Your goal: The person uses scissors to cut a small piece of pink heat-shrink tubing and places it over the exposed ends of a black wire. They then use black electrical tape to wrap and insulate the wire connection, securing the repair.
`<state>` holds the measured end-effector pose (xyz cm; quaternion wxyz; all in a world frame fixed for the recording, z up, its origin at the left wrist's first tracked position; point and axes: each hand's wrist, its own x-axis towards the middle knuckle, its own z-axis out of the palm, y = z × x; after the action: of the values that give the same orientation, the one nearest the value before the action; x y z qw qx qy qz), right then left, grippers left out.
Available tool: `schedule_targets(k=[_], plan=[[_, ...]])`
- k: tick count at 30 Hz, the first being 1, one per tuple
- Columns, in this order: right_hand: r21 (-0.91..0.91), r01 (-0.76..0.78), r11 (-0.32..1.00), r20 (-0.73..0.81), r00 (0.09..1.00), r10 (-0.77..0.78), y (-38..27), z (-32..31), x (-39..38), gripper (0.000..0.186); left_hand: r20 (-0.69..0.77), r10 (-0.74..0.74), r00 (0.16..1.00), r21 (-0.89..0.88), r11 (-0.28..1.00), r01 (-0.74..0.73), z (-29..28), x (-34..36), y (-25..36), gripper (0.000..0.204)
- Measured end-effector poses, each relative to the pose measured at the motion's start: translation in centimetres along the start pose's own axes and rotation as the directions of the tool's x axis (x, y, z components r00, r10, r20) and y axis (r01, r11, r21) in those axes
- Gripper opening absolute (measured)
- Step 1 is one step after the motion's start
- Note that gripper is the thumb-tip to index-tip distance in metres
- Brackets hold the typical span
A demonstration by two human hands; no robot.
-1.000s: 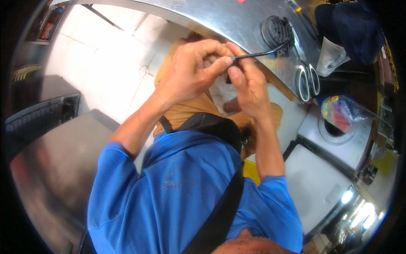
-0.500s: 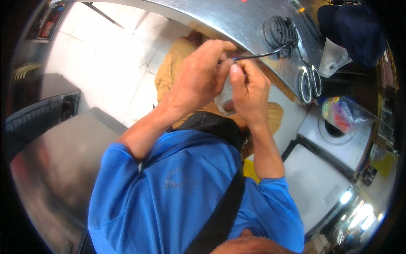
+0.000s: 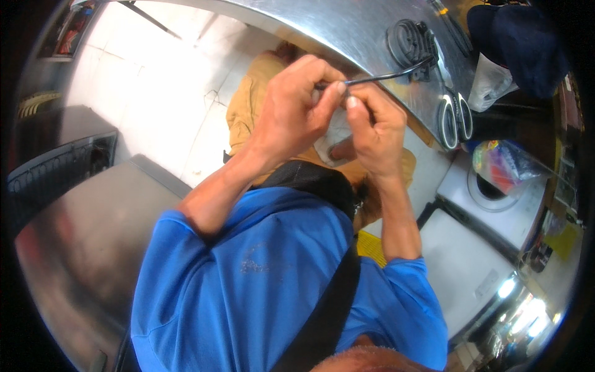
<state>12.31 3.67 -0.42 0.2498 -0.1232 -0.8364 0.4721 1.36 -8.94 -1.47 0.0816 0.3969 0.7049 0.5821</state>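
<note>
My left hand [image 3: 292, 102] is closed, thumb against forefinger, on the end of a black cable [image 3: 387, 77]. Close beside it, my right hand [image 3: 375, 124] is also closed, its thumb pressed to the curled forefinger just under the cable. What sits between the right fingertips is too small to make out. From my hands the cable runs to a black round ribbed part [image 3: 406, 43] lying on the metal worktop [image 3: 328, 28]. Scissors [image 3: 455, 121] with white-and-black handles lie near that part, at the worktop's edge.
Pliers with yellow-and-black handles [image 3: 452, 25] and a dark blue cap [image 3: 524, 46] lie at the far right, beside a clear plastic bag [image 3: 491, 87]. Below stands a white front-loading machine [image 3: 496, 211] with a colourful bag [image 3: 505, 167]. A metal cabinet [image 3: 93, 248] stands at left.
My right hand has shifted slightly to the right and away from the left hand. My left thumb has moved up onto the cable. The round part has stayed in place.
</note>
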Motion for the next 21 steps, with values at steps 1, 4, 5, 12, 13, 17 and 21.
schedule_targets(k=[1,4,5,12,13,17,21], plan=[[-0.002,-0.001,1.0,0.011,1.0,0.001,0.1,-0.1,-0.1,0.009,-0.007,0.002,1.0,-0.003,1.0,-0.002,0.1,0.1,-0.1,0.01],[-0.001,-0.035,0.999,0.036,0.999,0.035,0.2,-0.3,-0.5,0.011,-0.002,-0.032,0.999,-0.002,0.999,0.032,-0.1,0.0,-0.3,0.012],[0.004,-0.069,0.998,0.043,0.997,0.068,0.0,-0.4,-0.6,0.012,-0.002,-0.045,0.999,-0.013,0.999,0.045,-0.1,0.0,-0.5,0.011],[0.114,-0.239,0.964,0.105,0.968,0.228,0.0,-1.1,-1.4,0.024,0.119,-0.08,0.99,-0.223,0.969,0.105,-0.7,0.5,-0.4,0.011],[0.059,-0.237,0.97,0.116,0.967,0.229,-0.8,-1.3,-1.5,0.024,0.121,-0.076,0.99,-0.268,0.958,0.106,-0.6,0.4,-0.5,0.01],[-0.165,-0.099,0.981,0.052,0.993,0.109,-2.8,-1.5,-2.0,0.026,0.022,-0.034,0.999,-0.122,0.992,0.037,-0.7,0.1,-0.7,0.01],[-0.263,0.076,0.962,-0.034,0.996,-0.088,-4.2,-1.7,-1.9,0.023,-0.035,-0.083,0.996,-0.093,0.993,0.079,-0.7,0.0,-0.2,0.01]])
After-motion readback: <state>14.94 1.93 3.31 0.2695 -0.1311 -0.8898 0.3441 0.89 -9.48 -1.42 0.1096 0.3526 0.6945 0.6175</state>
